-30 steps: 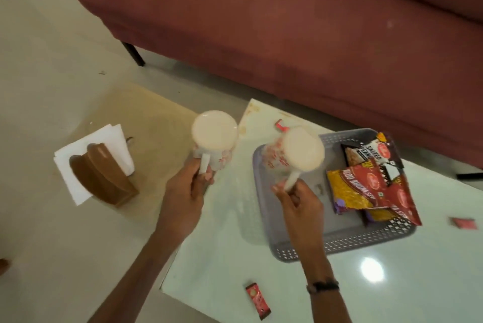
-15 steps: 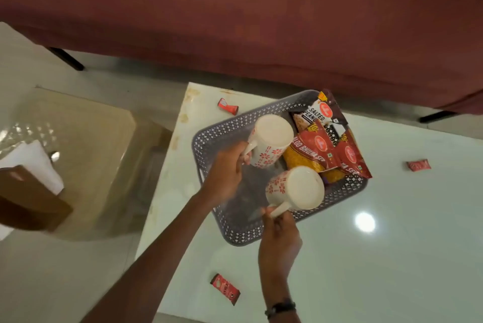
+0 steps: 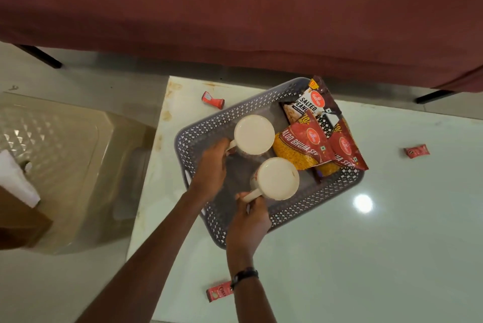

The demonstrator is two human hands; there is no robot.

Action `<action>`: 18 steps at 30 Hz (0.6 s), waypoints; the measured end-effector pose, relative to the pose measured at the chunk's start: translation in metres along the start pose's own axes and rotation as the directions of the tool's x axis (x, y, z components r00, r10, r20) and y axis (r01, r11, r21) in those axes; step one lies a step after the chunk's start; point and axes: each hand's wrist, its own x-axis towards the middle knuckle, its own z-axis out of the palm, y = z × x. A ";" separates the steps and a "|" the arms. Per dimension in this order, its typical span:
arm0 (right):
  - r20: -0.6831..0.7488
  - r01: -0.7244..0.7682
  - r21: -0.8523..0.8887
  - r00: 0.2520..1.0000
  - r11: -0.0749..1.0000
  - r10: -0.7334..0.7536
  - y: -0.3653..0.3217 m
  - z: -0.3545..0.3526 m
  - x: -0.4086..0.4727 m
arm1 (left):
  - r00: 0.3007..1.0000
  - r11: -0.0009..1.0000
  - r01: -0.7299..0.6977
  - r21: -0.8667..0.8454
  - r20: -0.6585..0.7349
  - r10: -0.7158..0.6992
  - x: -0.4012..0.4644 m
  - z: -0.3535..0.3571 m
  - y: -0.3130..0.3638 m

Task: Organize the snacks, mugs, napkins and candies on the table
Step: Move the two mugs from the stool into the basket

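Fingers of each hand pinch a mug handle: left hand (image 3: 211,165) the far mug (image 3: 254,134), right hand (image 3: 248,220) the near mug (image 3: 278,178). Set both flat in the basket (image 3: 209,126), clear of the snack packets (image 3: 308,150).

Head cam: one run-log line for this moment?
left hand grips far mug handle | right hand grips near mug handle | both over basket
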 end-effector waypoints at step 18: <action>0.096 0.012 -0.068 0.995 0.998 -0.005 0.001 0.005 0.019 | 0.999 0.999 0.041 0.018 0.032 -0.042 0.002 0.002 -0.005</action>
